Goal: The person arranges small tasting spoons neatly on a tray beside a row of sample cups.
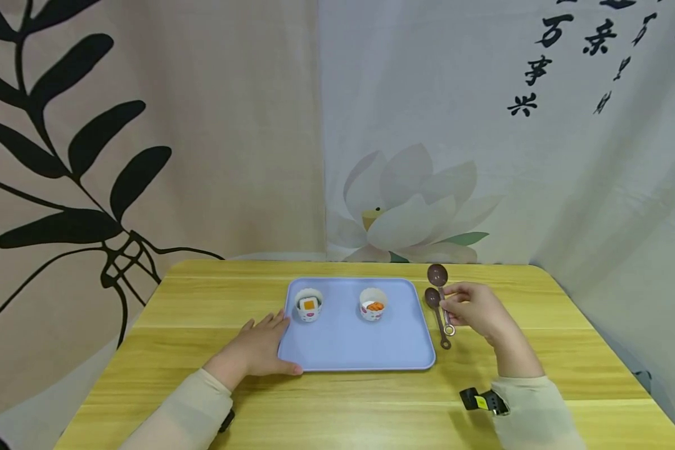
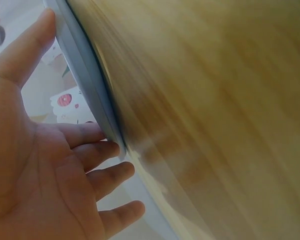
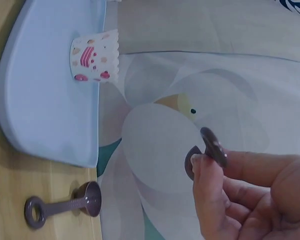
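My left hand (image 1: 261, 347) rests at the near left corner of a pale blue tray (image 1: 343, 344). Its thumb touches the rim and its fingers (image 2: 112, 180) extend along the side. On the tray stand two small printed paper cups: the left cup (image 1: 309, 317) holds a white piece with an orange-yellow square, the right cup (image 1: 373, 314) some orange pieces. Beyond the tray's right side, my right hand (image 1: 475, 309) pinches the handle of a brown measuring spoon (image 1: 437, 275), with its ring end toward me. A smaller brown measuring spoon (image 1: 432, 297) lies on the table beside it.
The wooden table (image 1: 360, 409) runs back to a printed curtain (image 1: 259, 125) with dark leaves and a pale lotus. A black wrist strap (image 1: 486, 402) sits at my right sleeve.
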Tool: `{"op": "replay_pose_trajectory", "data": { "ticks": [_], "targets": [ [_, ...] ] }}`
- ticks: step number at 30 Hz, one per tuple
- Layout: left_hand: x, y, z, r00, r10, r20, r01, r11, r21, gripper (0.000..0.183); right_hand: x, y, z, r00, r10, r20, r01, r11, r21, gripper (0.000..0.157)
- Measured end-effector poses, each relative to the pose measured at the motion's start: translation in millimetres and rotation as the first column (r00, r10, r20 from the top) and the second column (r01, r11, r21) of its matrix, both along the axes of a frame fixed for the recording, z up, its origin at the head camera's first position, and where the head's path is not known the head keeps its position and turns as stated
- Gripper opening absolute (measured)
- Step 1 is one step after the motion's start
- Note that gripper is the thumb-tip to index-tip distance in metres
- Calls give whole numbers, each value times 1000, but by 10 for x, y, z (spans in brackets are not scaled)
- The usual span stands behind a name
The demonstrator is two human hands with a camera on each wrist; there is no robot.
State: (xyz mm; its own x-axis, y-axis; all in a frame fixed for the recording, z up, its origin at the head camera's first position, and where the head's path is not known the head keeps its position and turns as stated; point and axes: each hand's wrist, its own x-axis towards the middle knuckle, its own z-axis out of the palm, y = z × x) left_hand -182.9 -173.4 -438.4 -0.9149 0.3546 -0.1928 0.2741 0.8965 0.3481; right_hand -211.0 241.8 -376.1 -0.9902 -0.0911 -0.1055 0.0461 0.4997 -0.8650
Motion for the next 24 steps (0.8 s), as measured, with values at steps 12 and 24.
{"op": "replay_pose_trajectory", "data": {
  "ticks": [12,24],
  "targets": [
    [10,2,-3,1000,3,-1,-3,1000,-2,118,-18,-190,43,1000,6,-23,-6,1000,2,29],
    [5,7,-2,1000,1,4,-1,1000,-8,118,-30,-396,110,999,28,-36,-29,999,-18,29]
  ]
}}
